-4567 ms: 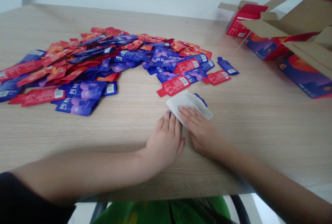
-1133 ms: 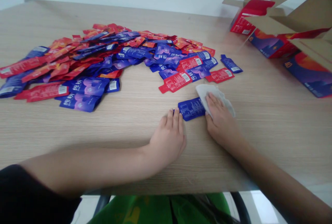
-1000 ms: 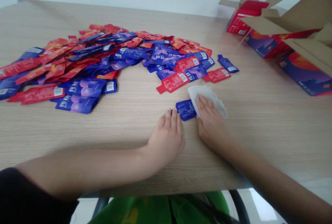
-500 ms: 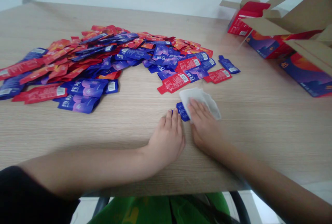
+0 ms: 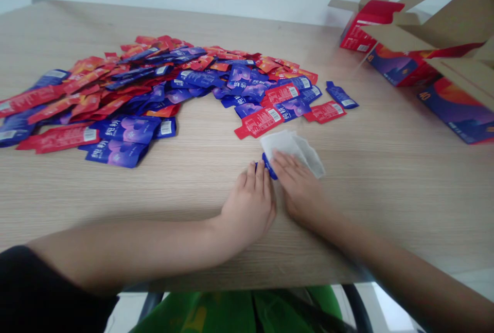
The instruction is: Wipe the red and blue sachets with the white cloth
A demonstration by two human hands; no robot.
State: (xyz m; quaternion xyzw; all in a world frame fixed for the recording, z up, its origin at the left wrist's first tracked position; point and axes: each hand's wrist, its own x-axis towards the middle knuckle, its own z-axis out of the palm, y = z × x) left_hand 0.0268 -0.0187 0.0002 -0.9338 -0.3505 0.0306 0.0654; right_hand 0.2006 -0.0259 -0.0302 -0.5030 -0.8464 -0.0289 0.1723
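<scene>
A blue drink pouch [image 5: 269,167] lies on the table in front of me, mostly covered. My left hand [image 5: 250,202] holds its left end down against the wood, fingers pressed together. Over its right part lies a folded white cloth [image 5: 283,142]. My right hand [image 5: 299,181] keeps hold of this cloth from above, its fingers close together and pressed on it. The fingertips of both hands are near each other, with a narrow strip of blue pouch showing between them. What lies beneath the cloth is hidden.
A wide heap of red and blue pouches [image 5: 154,83] spreads across the left and middle of the table [image 5: 386,183]. A red pouch [image 5: 326,112] and a blue pouch [image 5: 341,94] lie at its right end. Open cardboard boxes [image 5: 405,68] stand at the far right.
My right hand and the white cloth have slid left over the blue pouch, covering more of it. My left hand stays in place.
</scene>
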